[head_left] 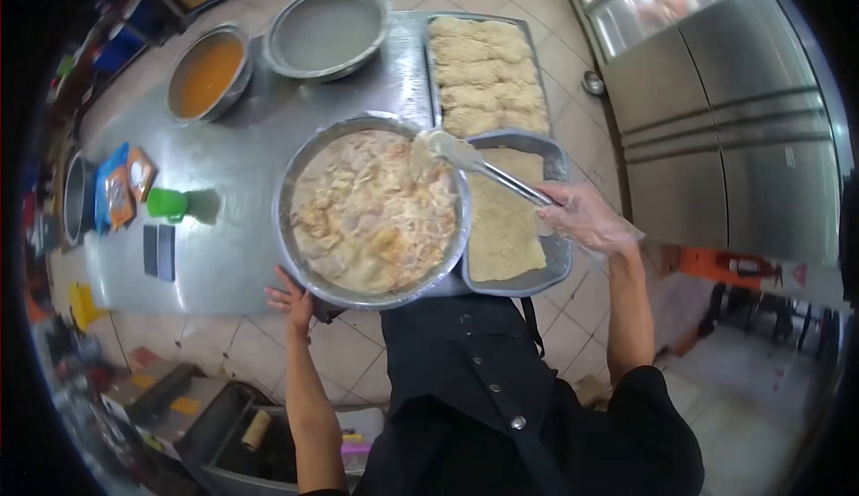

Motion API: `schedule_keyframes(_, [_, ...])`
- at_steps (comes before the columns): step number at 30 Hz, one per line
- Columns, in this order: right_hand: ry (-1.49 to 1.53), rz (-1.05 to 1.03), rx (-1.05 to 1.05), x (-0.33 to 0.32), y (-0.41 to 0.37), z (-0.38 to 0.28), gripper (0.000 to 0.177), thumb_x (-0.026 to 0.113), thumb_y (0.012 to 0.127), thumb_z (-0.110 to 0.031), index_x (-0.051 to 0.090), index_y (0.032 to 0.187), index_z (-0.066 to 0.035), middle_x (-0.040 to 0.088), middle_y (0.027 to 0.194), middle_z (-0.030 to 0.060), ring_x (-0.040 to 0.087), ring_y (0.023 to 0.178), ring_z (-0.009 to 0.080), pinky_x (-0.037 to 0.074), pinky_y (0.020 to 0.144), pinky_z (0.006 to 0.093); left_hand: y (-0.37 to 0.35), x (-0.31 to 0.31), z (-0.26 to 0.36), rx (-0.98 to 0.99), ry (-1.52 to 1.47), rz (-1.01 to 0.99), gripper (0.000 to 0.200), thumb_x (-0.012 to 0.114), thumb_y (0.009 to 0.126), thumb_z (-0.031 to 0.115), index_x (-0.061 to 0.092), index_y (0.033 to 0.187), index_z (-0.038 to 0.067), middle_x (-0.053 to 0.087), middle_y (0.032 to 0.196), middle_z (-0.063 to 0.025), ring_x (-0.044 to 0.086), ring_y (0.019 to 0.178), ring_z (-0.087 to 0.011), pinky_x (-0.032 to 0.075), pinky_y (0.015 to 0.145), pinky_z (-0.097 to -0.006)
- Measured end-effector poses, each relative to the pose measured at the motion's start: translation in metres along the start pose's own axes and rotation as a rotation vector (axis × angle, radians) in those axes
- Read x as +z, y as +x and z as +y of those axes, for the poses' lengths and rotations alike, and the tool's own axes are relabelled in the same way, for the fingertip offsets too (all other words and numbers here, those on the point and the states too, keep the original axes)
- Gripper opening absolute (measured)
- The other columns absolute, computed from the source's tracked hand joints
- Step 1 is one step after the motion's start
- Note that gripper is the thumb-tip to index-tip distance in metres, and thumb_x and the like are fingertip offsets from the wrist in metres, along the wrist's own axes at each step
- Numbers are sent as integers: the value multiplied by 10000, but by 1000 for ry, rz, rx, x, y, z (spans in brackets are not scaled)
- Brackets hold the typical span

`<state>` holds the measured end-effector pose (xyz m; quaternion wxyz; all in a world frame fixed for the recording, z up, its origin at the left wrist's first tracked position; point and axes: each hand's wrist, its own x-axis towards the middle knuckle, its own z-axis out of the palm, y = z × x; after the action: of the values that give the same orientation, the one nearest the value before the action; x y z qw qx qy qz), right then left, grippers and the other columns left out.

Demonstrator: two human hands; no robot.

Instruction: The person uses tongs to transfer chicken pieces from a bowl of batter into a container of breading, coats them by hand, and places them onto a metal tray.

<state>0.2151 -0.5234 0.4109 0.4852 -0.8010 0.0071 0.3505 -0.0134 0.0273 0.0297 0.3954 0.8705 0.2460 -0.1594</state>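
My right hand (586, 216), in a clear plastic glove, is closed around the handle of metal tongs (508, 181). The tongs' head reaches over the right rim of a large metal bowl (284, 244), with a pale batter-coated piece (428, 149) at its tip. Inside the bowl lies a heap of raw meat pieces in creamy batter (371, 205). Bare, with fingers spread, my left hand (291, 300) is at the bowl's near left side. Right of the bowl, a grey tub (561, 268) holds beige breading (503, 228), directly below the tongs.
Behind the tub, a tray (433, 76) carries rows of breaded pieces (488, 76). Farther back stand a metal basin (327, 31) and a bowl of orange liquid (210, 76). A green cup (167, 203), packets (118, 196) and a dark phone-like object (159, 252) lie left. Steel refrigerators (725, 129) line the right.
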Motion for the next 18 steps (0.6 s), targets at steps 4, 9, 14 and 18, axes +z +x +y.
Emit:
schedule_keyframes(4, [-267, 241, 71, -26, -69, 10, 494, 656, 948, -281, 591, 1376, -44, 702, 862, 100, 617, 736, 206, 506, 717, 373, 10, -6, -14, 163, -37, -10, 1179, 541, 881, 752, -198, 1595, 173, -395, 1528, -333, -452, 1352, -521, -286, 1058, -659])
schedule_keyframes(9, [-515, 461, 236, -1, -79, 17, 532, 672, 893, -297, 593, 1361, -56, 692, 927, 209, 655, 841, 333, 513, 791, 426, -4, -13, 14, 172, -200, -80, 1149, 489, 911, 741, -199, 1589, 118, -302, 1591, -309, -442, 1364, -514, -296, 1058, -644])
schedule_keyframes(14, [-454, 477, 81, 44, -52, 79, 544, 677, 862, -268, 586, 1349, -46, 691, 999, 242, 669, 933, 407, 516, 842, 485, 4, -18, 4, 161, 31, -109, 1130, 493, 926, 706, -208, 1586, 115, -258, 1637, -243, -435, 1379, -497, -305, 1054, -636])
schedule_keyframes(18, [-380, 496, -141, 82, -37, 58, 569, 661, 864, -229, 534, 1382, -29, 677, 1006, 265, 660, 954, 427, 519, 865, 492, 1, -15, 10, 76, 284, -26, 927, 397, 1005, 544, -116, 1591, 41, -180, 1653, -239, -182, 1408, -574, -19, 1082, -661])
